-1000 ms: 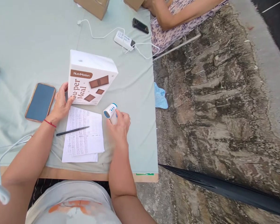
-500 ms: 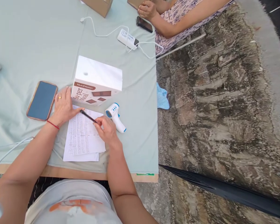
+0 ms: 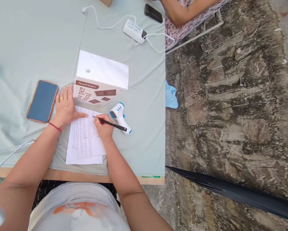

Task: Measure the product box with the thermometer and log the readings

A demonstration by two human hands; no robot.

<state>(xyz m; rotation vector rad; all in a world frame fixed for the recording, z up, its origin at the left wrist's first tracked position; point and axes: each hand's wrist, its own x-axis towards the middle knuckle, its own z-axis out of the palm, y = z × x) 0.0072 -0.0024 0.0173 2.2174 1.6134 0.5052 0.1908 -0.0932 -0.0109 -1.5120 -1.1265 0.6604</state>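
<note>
Paper sheets: white, overlapping, flat; top one densely columned, entries too small to read. Pen: black, slim, aslant, tip at the sheets' upper part. Box: white, closed, marked "NutriMotion Su-per Meal", brown graphics, standing just beyond the sheets' upper edge.

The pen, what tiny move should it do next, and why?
Probably make a small mark on the paper: the right hand grips the pen with its tip at the page, while the left hand has its thumb over it.
</note>
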